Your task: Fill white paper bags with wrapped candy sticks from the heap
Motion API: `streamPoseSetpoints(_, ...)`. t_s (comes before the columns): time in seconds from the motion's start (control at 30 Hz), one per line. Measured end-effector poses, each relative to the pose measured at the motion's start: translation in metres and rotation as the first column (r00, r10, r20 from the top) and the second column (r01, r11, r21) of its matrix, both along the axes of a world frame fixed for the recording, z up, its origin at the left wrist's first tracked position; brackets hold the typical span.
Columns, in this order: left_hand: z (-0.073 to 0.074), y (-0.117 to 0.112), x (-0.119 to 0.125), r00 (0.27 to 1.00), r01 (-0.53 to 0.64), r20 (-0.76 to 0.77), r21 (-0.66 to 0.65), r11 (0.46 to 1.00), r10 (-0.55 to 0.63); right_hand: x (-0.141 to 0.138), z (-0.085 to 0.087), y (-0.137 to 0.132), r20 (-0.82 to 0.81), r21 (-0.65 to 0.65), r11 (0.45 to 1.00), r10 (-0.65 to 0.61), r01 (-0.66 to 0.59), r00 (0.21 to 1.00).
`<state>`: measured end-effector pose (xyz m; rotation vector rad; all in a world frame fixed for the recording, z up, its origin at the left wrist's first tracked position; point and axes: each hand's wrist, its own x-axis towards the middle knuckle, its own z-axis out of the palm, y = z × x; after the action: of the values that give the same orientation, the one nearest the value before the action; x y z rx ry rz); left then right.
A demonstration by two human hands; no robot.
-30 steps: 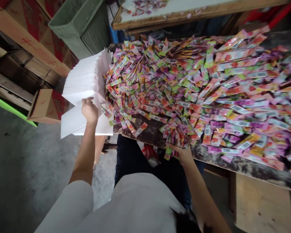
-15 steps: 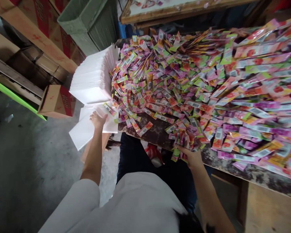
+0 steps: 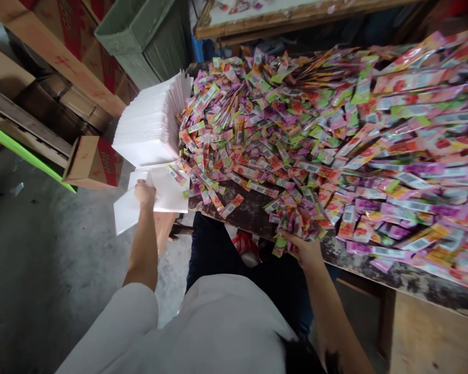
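Observation:
On the left, my left hand (image 3: 145, 195) has its fingers drawn together at the edge of a loose white sheet (image 3: 126, 212); whether it is paper or a flat bag I cannot tell. More white sheets (image 3: 170, 193) lie under and beside that hand, with one small packet (image 3: 176, 175) resting on them. My right hand (image 3: 308, 252), at the table's near edge, is closed around a bunch of small colourful packets (image 3: 296, 223). Its fingertips are partly hidden by them.
A large heap of printed packets (image 3: 265, 135) covers the dark worn table (image 3: 249, 218). Behind the loose sheets stands a thick white stack (image 3: 148, 124). A green bin (image 3: 148, 47), cardboard boxes (image 3: 95, 162) and a wood-framed tray (image 3: 296, 23) surround the table.
My left hand has moved slightly left, and its spread fingers have closed at the white sheet. My right hand stays almost in place with the packets.

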<state>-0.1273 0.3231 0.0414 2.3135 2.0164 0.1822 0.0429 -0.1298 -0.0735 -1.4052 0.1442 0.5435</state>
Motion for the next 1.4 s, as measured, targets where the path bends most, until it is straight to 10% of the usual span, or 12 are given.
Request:
streamPoseSetpoints(0.1,0.043,-0.027,0.003,0.976,0.191,0.072,0.187,0.964,-0.207,0.000,0.005,-0.007,0.047,0.013,1.000,-0.022,0.021,0.999)
streamPoseSetpoints(0.2,0.045,-0.099,0.037,0.833,0.501,0.123,0.244,0.830,-0.539,0.003,0.015,-0.007,0.123,-0.031,0.999,-0.036,0.040,0.992)
streamPoseSetpoints(0.33,-0.029,-0.214,0.103,0.444,0.894,0.294,-0.090,0.438,-0.846,0.011,0.028,0.003,0.291,-0.118,0.992,0.074,-0.041,0.954)
streamPoseSetpoints(0.4,-0.074,-0.246,0.126,0.398,0.914,0.361,-0.238,0.329,-0.843,0.013,0.031,0.005,0.384,-0.264,0.962,0.163,-0.061,0.909)
streamPoseSetpoints(0.53,-0.124,-0.250,0.141,0.449,0.892,0.442,-0.271,0.362,-0.776,0.007,0.031,0.007,0.500,-0.651,0.759,0.421,0.008,0.757)
streamPoseSetpoints(0.73,-0.124,-0.227,0.141,0.497,0.864,0.515,-0.365,0.346,-0.698,-0.001,0.032,0.035,0.465,-0.850,0.517,0.648,0.100,0.604)
streamPoseSetpoints(0.93,-0.128,-0.221,0.149,0.516,0.853,0.573,-0.414,0.319,-0.637,-0.003,0.021,0.042,0.474,-0.876,0.440,0.714,0.196,0.516)
streamPoseSetpoints(1.13,-0.123,-0.213,0.157,0.609,0.793,0.643,-0.475,0.382,-0.464,-0.015,-0.018,0.032,0.346,-0.936,0.317,0.911,0.155,0.223)
streamPoseSetpoints(1.4,-0.100,-0.232,0.150,0.441,0.886,0.613,-0.184,0.425,-0.656,-0.002,-0.005,0.038,0.295,-0.949,0.299,0.954,0.100,-0.049)
